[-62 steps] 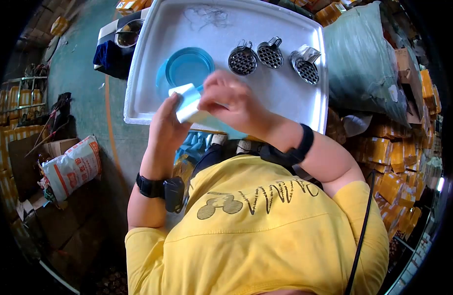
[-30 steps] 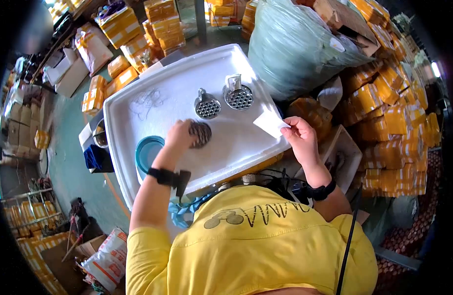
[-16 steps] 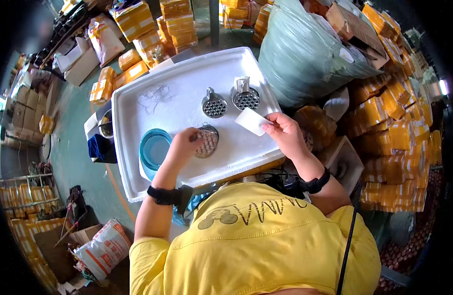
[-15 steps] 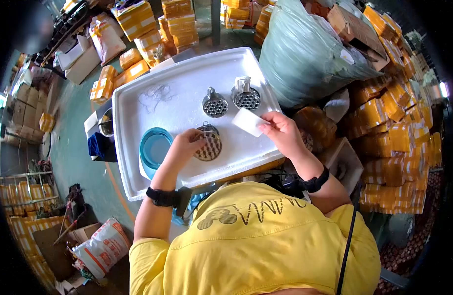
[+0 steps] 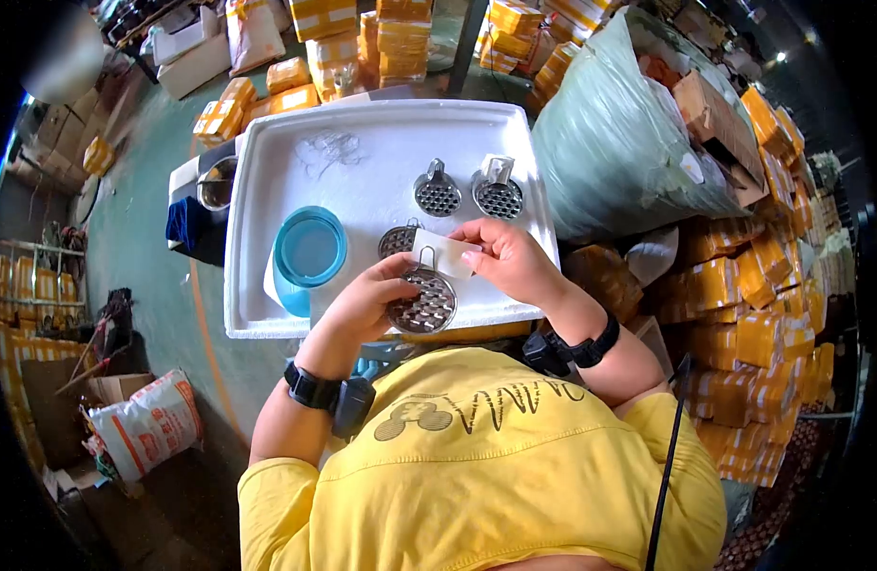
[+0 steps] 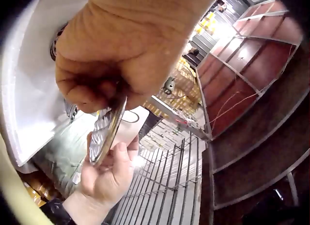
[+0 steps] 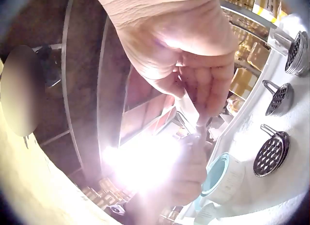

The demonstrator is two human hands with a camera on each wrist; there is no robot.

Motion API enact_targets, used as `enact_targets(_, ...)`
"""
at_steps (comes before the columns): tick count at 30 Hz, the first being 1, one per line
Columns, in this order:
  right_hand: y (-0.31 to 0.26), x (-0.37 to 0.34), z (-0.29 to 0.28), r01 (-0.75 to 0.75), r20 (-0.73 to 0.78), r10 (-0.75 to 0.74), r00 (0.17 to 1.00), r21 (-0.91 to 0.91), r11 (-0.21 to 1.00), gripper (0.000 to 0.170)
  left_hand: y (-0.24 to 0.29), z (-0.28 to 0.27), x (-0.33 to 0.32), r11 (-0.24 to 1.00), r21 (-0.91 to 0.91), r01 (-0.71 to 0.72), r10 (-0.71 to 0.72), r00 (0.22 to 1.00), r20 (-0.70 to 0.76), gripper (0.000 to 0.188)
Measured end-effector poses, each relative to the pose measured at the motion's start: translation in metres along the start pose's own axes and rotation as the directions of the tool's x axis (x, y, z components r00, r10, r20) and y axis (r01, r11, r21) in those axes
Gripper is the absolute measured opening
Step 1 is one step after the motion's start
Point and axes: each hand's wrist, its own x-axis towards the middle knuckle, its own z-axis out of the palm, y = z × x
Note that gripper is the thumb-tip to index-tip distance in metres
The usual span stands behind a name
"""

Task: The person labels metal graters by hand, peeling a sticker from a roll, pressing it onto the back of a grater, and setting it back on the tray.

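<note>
In the head view, my left hand (image 5: 370,303) pinches a round metal disc (image 5: 427,306) with rows of raised holes and a wire loop at its top. The left wrist view shows this disc (image 6: 105,133) edge-on below the curled fingers. My right hand (image 5: 516,259) pinches a small white card (image 5: 445,255) between thumb and fingers. Disc and card are close together, with the wire loop overlapping the card in the head view. Behind them a similar disc (image 5: 395,242) lies on the white foam tray (image 5: 267,181), partly hidden by the card and left hand.
Two groups of similar discs, one group (image 5: 438,194) left of the other (image 5: 498,198), lie at the tray's right. A teal round container (image 5: 310,247) stands left. Thin wire (image 5: 330,152) lies at the back. A large green sack (image 5: 619,143) and taped boxes (image 5: 743,352) flank the right.
Both hands were at the card beside the teal container. My right hand then carried the card right, while my left took a disc off the tray. Now disc and card have come together.
</note>
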Motion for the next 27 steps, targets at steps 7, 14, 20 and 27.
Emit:
enact_targets(7, 0.000, -0.005, -0.003, -0.014, 0.039, 0.015, 0.999, -0.036, 0.999, 0.025, -0.004, 0.006, -0.005, 1.000, -0.014, -0.007, 0.007, 0.999, -0.033, 0.036)
enact_targets(14, 0.000, -0.010, -0.013, 0.183, 0.163, -0.206, 0.965, 0.145, 0.972, 0.036, -0.006, 0.009, -0.007, 0.998, -0.056, -0.007, 0.004, 0.998, -0.058, 0.026)
enact_targets(20, -0.041, -0.013, -0.030, 0.429, 0.312, -0.316, 0.896, -0.421, 0.799, 0.036, -0.003, 0.015, -0.014, 0.994, 0.020, 0.108, -0.108, 0.994, 0.026, 0.025)
enact_targets(27, -0.044, 0.003, -0.018, 0.585, 0.515, -0.360, 0.778, -0.385, 0.714, 0.014, -0.008, 0.024, -0.013, 0.992, 0.058, 0.108, -0.108, 0.994, 0.000, 0.024)
